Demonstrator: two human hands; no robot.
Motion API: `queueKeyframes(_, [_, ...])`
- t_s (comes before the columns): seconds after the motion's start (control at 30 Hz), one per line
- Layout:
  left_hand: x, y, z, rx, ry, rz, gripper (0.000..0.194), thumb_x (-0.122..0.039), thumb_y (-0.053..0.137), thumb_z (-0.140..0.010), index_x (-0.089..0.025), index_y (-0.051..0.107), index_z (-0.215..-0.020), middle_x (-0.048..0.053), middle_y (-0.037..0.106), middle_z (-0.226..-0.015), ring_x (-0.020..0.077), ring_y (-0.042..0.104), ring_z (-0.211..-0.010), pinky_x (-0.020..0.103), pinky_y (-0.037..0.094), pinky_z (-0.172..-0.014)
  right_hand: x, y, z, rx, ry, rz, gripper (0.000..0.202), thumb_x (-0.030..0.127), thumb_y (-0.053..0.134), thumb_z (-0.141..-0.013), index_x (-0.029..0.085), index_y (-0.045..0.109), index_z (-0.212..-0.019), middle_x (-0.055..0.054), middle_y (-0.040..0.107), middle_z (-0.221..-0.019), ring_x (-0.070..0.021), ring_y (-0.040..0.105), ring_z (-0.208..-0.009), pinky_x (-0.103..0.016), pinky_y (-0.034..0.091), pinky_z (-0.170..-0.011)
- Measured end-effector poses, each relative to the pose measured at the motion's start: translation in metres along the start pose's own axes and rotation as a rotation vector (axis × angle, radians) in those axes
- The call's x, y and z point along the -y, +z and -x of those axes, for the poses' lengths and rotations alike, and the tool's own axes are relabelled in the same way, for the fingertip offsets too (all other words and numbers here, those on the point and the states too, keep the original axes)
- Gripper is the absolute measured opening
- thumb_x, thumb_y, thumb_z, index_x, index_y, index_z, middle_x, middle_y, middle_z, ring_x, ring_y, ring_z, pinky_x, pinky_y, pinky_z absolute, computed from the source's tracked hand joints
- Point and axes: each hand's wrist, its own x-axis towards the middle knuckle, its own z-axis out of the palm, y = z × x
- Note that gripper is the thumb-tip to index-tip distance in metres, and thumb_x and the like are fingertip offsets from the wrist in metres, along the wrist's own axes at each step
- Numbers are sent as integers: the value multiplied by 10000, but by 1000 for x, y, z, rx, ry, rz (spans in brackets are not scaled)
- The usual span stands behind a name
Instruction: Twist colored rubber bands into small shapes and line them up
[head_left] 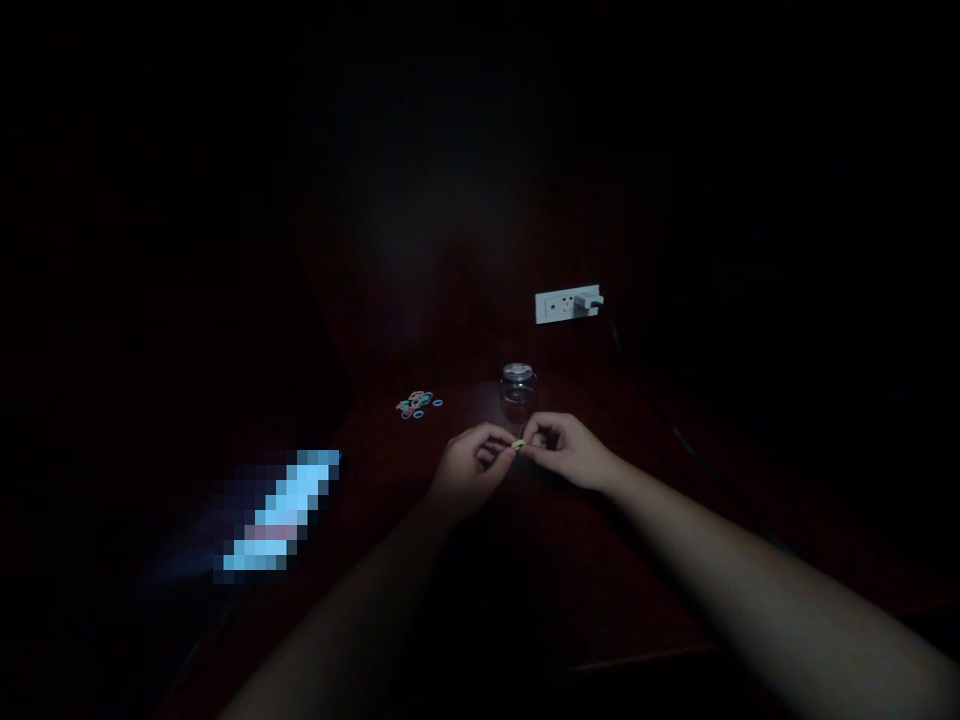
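Note:
Between my two hands is a small yellow band (pixel 518 444), pinched at its left side by the thumb and fingers of my left hand (pixel 474 467) and at its right side by those of my right hand (pixel 568 450). Just beyond my hands stands a clear jar (pixel 518 388) with a lid on top. A loose pile of small coloured bands (pixel 415 404), blue, green, pink and orange, lies left of the jar, beyond my left hand.
Dark red table (pixel 600 600) under my hands. At the left glows a pixelated bright screen (pixel 281 515). A white wall socket (pixel 568 304) behind the jar holds a plug, whose dark cable (pixel 679 435) runs down at the right. The surroundings are very dark.

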Motion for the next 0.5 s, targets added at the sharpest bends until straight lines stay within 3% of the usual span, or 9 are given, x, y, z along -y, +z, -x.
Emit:
queueKeyframes(0.27, [0,3,3,-17,-60,-10,135,-265,516,-716,-140,540,-760,0,545,-639,59,462,-543,159,366,-489,0,4,1,-33,5,-75,184,300,583,-670,145,498,-720,59,391,-497,-47,313,-434,-175,242,-406])
queueKeyframes(0.5, [-2,1,2,-37,-81,5,141,-269,509,-714,-136,528,-754,-7,526,-624,59,441,-531,159,351,-473,-1,6,0,-44,-15,-13,184,309,563,-688,129,543,-719,50,385,-496,-51,315,-451,-180,247,-412])
